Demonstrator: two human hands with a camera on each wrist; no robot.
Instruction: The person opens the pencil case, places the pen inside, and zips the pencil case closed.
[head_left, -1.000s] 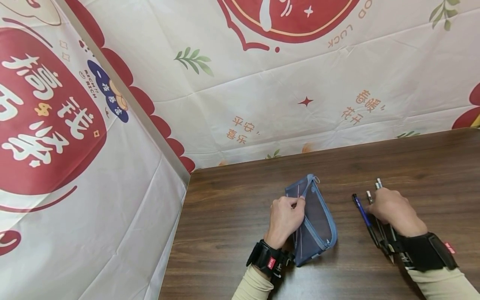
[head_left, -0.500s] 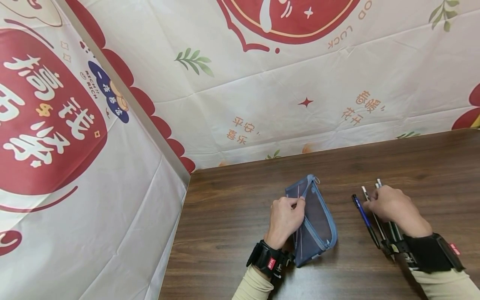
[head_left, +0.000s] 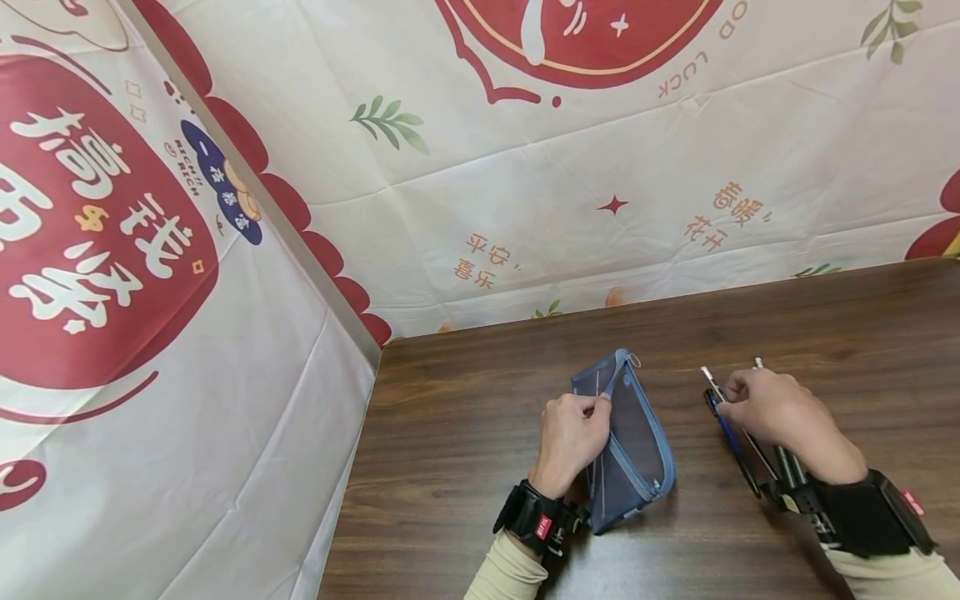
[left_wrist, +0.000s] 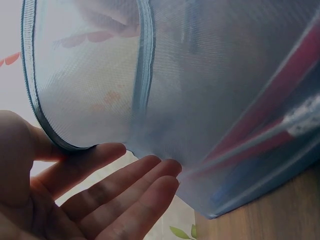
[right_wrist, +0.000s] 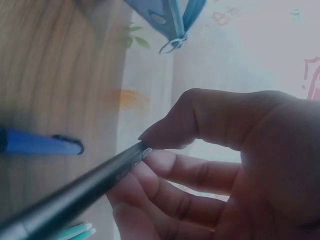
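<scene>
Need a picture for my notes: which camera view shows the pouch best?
The head view: nearly all of the blue pouch shows there, the left hand covering part. The left wrist view gives a close but cut-off look at its mesh; the right wrist view catches only one end with a ring.

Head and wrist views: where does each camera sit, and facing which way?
Head: worn on the head, facing forward and down at the table; left hand and right hand show.
Left wrist: on that wrist, facing left hand and mesh pouch.
Right wrist: likewise, facing right hand and dark pencil.
Head and right wrist share: mesh pouch, blue pen.
</scene>
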